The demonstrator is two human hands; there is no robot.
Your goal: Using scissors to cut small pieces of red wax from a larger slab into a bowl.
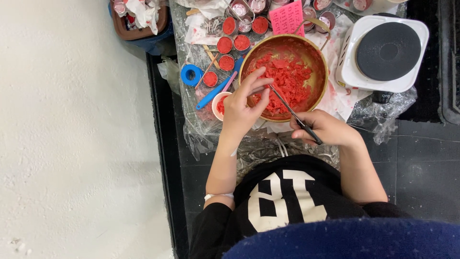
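- A white single-burner hot plate (383, 52) with a round black top sits at the upper right on the table.
- A roll of blue tape (191, 75) lies at the table's left edge.
- Small round tins filled with red material (225, 44) stand in a loose cluster near the tape (several more, further back, look partly filled).
- A pink paper card (287, 17) lies behind them.
- Crinkled clear plastic sheeting (383, 112) covers the table and hangs off its edges.
- A brown bin (139, 31) stuffed with crumpled white paper sits at the upper left.
- Pale floor (72, 134) fills the left side.
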